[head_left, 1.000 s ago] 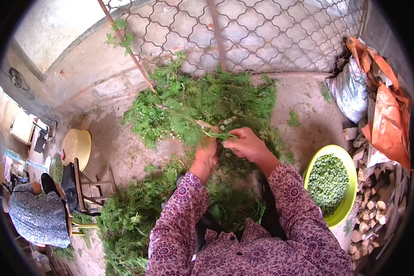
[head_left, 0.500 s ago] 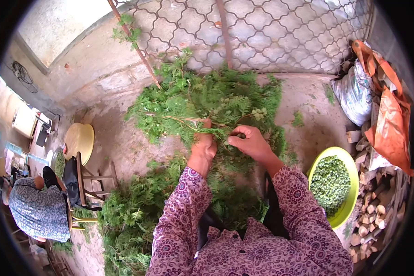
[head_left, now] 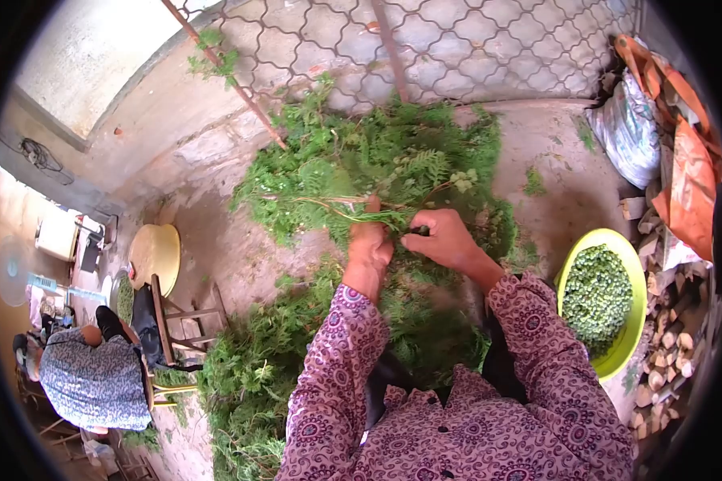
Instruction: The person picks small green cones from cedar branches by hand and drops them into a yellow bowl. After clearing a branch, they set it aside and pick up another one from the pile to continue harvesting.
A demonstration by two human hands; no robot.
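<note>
Over a heap of feathery green branches (head_left: 377, 152), my left hand (head_left: 369, 250) is closed around a thin branch (head_left: 321, 200), whose brown stems stick out to the left. My right hand (head_left: 449, 240) is just to the right, thumb and forefinger pinched together at the leafy end. Whatever lies between those fingertips is too small to make out. At the right, a yellow-green basin (head_left: 638, 321) holds many small green cones or berries (head_left: 595, 301).
More cut branches (head_left: 257, 361) lie at lower left. A co-worker (head_left: 92, 373) sits at far left near a wooden chair (head_left: 164, 325) and a yellow round basin (head_left: 156, 255). Stacked firewood (head_left: 666, 361), a white sack (head_left: 630, 140) and orange sheeting (head_left: 690, 192) stand right. Behind is a wire grille (head_left: 489, 52).
The view has shifted, so the scene sits further right and slightly higher. Both hands keep nearly the same pose over the heap, the left still on the branch.
</note>
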